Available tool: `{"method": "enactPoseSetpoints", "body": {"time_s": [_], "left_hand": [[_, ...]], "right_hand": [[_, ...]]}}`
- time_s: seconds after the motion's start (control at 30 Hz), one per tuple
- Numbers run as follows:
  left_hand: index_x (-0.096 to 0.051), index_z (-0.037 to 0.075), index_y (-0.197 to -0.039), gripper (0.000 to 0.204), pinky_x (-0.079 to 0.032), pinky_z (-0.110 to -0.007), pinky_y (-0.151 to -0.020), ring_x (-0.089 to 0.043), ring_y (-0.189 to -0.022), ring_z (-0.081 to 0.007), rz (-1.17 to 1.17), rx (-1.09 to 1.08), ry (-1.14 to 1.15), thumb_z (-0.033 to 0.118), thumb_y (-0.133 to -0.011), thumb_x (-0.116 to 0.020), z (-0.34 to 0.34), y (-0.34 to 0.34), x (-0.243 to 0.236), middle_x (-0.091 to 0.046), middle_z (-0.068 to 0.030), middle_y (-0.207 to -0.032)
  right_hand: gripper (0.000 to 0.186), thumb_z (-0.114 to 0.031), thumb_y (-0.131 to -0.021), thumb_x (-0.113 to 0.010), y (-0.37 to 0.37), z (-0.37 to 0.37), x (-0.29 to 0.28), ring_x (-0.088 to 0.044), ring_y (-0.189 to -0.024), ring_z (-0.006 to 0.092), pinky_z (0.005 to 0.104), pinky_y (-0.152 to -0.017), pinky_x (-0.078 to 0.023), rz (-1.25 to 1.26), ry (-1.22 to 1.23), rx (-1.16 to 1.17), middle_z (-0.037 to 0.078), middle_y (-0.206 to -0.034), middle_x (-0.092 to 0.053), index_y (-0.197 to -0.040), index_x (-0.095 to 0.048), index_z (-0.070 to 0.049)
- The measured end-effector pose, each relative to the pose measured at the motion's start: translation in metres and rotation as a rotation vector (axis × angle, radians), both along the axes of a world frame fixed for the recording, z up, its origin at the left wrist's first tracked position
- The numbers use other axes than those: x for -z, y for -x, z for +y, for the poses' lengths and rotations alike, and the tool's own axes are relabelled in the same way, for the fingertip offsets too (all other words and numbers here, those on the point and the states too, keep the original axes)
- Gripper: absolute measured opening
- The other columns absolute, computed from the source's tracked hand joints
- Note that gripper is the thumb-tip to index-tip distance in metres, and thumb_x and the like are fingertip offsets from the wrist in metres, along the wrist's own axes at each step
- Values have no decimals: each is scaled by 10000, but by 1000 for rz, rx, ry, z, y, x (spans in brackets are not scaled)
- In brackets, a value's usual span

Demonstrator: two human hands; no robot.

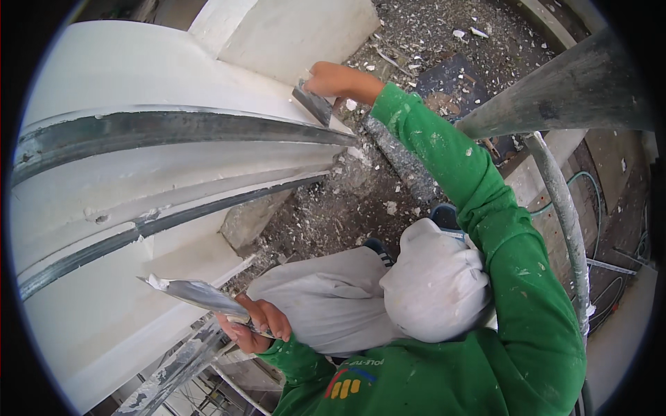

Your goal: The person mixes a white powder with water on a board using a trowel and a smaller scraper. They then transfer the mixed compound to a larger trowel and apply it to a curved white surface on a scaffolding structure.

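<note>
My right arm, in a green sleeve, reaches far out toward the white wall (152,62). At its end my right hand (329,80) is closed around a flat metal scraper (316,105), whose blade lies against the wall's edge beside a metal strip (187,128). Lower down, near my body, my left hand (257,324) grips a wide-bladed putty knife (198,295). White paste sits on the far tip of that blade, which is tilted and held clear of the wall. The handles are mostly hidden by my fingers.
A second metal strip (166,222) runs along the wall below the first. Thick grey pipes (555,90) cross at the right, with a thinner upright pole (565,215) beside them. Plaster crumbs litter the ground (312,229). A spattered beam (173,374) stands at lower left.
</note>
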State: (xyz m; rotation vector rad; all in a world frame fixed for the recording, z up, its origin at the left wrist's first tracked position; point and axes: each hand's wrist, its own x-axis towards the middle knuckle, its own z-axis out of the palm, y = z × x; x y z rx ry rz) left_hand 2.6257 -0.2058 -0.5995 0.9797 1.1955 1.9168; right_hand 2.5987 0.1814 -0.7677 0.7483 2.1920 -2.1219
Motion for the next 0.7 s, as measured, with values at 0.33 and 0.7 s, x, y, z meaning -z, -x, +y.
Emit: {"method": "enactPoseSetpoints", "body": {"time_s": [0.33,0.7], "left_hand": [[-200,13,-1466,518,-473,-299,-282,-441,-436,-185,-64,73,-43,240,-1036,-380,1,1,3,-426,-111,-788],[-173,-12,-1423,545,-466,-305,-271,-453,-433,-183,-105,-11,3,251,-1019,-427,-2,-2,5,-422,-117,-769]], "right_hand": [[485,-283,-860,-533,11,-4,-64,-611,-994,295,349,-733,-607,11,78,-103,190,-1234,-561,-1179,-580,80],[624,-350,-821,-566,18,-3,-170,-659,-863,268,355,-803,-555,161,-99,-134,225,-1222,-534,-1270,-504,79]]}}
